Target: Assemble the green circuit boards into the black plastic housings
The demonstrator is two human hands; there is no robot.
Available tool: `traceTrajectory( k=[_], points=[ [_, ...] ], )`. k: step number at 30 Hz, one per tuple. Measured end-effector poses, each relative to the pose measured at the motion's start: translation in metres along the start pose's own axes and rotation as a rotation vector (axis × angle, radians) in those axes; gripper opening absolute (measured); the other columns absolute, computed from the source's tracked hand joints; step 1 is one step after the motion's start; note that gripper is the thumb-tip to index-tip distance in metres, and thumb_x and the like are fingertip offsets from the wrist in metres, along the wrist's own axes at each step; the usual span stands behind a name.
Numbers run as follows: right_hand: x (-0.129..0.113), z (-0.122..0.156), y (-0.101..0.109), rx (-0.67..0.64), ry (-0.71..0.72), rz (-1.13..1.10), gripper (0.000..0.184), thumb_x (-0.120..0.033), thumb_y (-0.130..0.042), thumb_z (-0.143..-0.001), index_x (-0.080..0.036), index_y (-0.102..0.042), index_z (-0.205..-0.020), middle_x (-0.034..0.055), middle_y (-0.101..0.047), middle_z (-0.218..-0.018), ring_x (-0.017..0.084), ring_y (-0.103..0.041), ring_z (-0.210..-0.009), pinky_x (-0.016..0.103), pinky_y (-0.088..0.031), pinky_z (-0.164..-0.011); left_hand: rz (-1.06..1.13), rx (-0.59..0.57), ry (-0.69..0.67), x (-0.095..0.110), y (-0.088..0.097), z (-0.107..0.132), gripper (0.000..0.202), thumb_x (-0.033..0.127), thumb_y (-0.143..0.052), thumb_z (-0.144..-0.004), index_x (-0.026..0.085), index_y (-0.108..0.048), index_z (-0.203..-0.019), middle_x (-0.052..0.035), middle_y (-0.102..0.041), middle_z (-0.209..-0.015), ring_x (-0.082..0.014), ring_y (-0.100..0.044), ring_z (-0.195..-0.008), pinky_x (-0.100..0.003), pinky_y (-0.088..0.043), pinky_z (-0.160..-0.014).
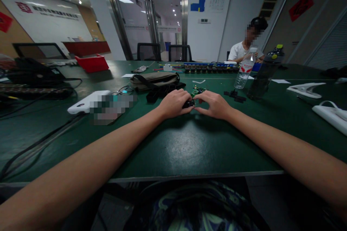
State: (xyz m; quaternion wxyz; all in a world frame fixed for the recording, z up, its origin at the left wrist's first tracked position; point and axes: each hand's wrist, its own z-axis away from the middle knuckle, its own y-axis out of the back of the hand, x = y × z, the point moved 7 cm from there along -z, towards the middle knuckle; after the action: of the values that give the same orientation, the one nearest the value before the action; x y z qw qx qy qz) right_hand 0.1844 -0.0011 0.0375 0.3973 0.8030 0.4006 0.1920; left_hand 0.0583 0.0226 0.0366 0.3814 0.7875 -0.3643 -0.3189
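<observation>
Just above the green tabletop, my left hand (175, 103) is closed around a small black part (188, 104), with much of it behind the fingers. Facing it, my right hand (214, 104) has thumb and forefinger bent in a pinch at a small circuit board (196, 103) against the black part. Its fine detail is too small to make out. Several green circuit boards (200, 90) lie in a small heap right behind the fingertips. Dark plastic pieces (235, 96) rest to the right of my right hand.
A grey-brown pouch (155, 80) and black pieces (153, 96) lie behind my left hand. A white device (88, 101) with a cable is at left, near a red bin (92, 63). A clear bottle (246, 68) and a dark bottle (264, 74) stand right. Another person (241, 51) sits across.
</observation>
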Motion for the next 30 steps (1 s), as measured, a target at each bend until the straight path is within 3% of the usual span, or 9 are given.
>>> traceTrajectory(
  k=[6,18,25,30],
  points=[
    [0.005,0.001,0.003,0.037,-0.046,0.001,0.025,-0.031,-0.064,-0.085,-0.018,-0.062,-0.107,0.0064,-0.068,-0.086,0.022,-0.062,-0.081,0.033,-0.048,-0.077,-0.003,0.051,0.002,0.001,0.005,0.0,0.026,0.041,-0.056,-0.091,0.016,-0.06,-0.094,-0.009,-0.067,-0.091,-0.0238,-0.06,-0.088,-0.036,-0.048,-0.078],
    [0.019,0.003,-0.004,-0.007,-0.146,0.007,0.026,-0.029,-0.068,-0.081,-0.02,-0.064,-0.105,0.0038,-0.067,-0.083,0.021,-0.063,-0.079,0.031,-0.046,-0.074,0.014,0.083,-0.016,0.0,0.006,0.001,0.027,0.043,-0.052,-0.094,0.017,-0.058,-0.099,-0.0091,-0.066,-0.095,-0.0236,-0.058,-0.091,-0.036,-0.048,-0.081],
    [0.022,0.004,-0.004,0.018,-0.134,0.004,0.025,-0.026,-0.067,-0.083,-0.018,-0.066,-0.106,0.0044,-0.068,-0.082,0.021,-0.064,-0.079,0.031,-0.047,-0.075,0.021,0.067,0.028,-0.003,0.004,0.002,0.034,0.042,-0.06,-0.092,0.014,-0.057,-0.111,-0.0128,-0.064,-0.109,-0.027,-0.058,-0.102,-0.039,-0.049,-0.088],
    [0.023,0.005,-0.002,0.049,-0.12,-0.01,0.025,-0.025,-0.068,-0.082,-0.017,-0.068,-0.106,0.0036,-0.067,-0.079,0.02,-0.063,-0.076,0.031,-0.047,-0.074,0.004,-0.021,0.042,-0.009,-0.005,0.003,0.041,0.046,-0.06,-0.091,0.015,-0.058,-0.118,-0.0134,-0.063,-0.117,-0.0281,-0.059,-0.106,-0.04,-0.049,-0.089]
  ],
)
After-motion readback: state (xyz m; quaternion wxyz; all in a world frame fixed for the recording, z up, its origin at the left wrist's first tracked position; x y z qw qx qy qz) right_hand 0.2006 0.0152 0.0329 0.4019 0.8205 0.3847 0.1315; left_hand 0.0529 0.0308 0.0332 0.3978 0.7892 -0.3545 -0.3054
